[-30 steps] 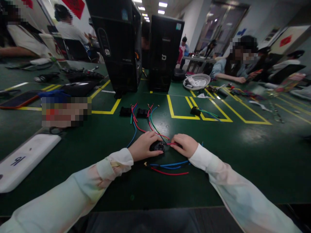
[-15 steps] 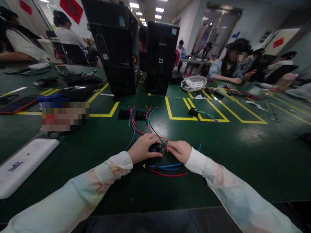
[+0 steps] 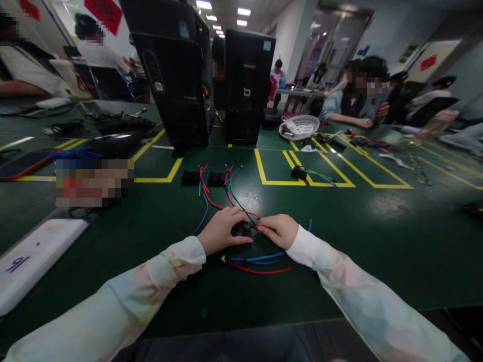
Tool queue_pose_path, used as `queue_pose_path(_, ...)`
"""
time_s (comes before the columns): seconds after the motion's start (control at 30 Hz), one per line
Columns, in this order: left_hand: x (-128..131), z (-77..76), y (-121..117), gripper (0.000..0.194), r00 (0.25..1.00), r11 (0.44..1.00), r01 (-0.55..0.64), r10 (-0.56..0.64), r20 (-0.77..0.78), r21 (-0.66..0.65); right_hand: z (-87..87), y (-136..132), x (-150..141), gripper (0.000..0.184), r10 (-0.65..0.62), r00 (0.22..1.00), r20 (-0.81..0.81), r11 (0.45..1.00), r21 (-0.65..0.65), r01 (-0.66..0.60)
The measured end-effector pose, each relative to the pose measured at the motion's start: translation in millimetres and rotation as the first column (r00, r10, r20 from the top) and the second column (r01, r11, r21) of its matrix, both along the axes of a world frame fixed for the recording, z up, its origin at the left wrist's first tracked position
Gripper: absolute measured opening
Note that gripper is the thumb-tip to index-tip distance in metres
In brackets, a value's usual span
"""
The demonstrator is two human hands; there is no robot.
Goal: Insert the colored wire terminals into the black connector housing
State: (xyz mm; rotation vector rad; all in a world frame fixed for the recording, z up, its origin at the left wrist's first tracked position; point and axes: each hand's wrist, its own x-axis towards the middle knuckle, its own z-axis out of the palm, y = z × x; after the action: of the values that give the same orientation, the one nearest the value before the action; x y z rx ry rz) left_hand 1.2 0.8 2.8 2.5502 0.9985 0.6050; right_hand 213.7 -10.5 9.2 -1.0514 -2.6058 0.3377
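Observation:
My left hand (image 3: 222,231) is curled round a small black connector block (image 3: 242,230) on the green table (image 3: 377,241). My right hand (image 3: 278,230) pinches a red wire right at the block's right side. Red, green and blue wires (image 3: 226,198) run from the block away from me. Loose blue and red wires (image 3: 260,264) lie just in front of my hands. Two more black connector blocks (image 3: 202,177) with coloured wires sit farther back.
Two black computer towers (image 3: 211,75) stand at the back. A white basket (image 3: 300,126) and another wired connector (image 3: 302,173) lie inside yellow floor-tape boxes to the right. A white flat device (image 3: 33,259) lies at left. Other people sit around the table.
Both hands stay on the connector block and have barely shifted. The view has drifted slightly, so the scene sits a little further left.

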Motion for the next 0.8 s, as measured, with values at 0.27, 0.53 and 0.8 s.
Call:
queue_pose_path(0.27, 0, 1.4, 0, 0.040, 1.000, 1.000, -0.001, 0.001, 0.000, -0.011, -3.3, 1, -3, 0.022, -0.021, 0.997, 0.075, 1.000, 0.020, 0.020)
queue_pose_path(0.53, 0, 1.5, 0, 0.040, 1.000, 1.000, -0.007, 0.007, -0.027, 0.012, -12.6, 1, -8, 0.020, 0.030, 0.996, -0.081, 1.000, 0.008, -0.030)
queue_pose_path(0.8, 1, 1.9, 0, 0.040, 0.999, 1.000, 0.002, -0.001, -0.036, 0.028, -11.8, -1, -12, 0.020, -0.016, 0.957, -0.289, 0.999, 0.042, 0.030)
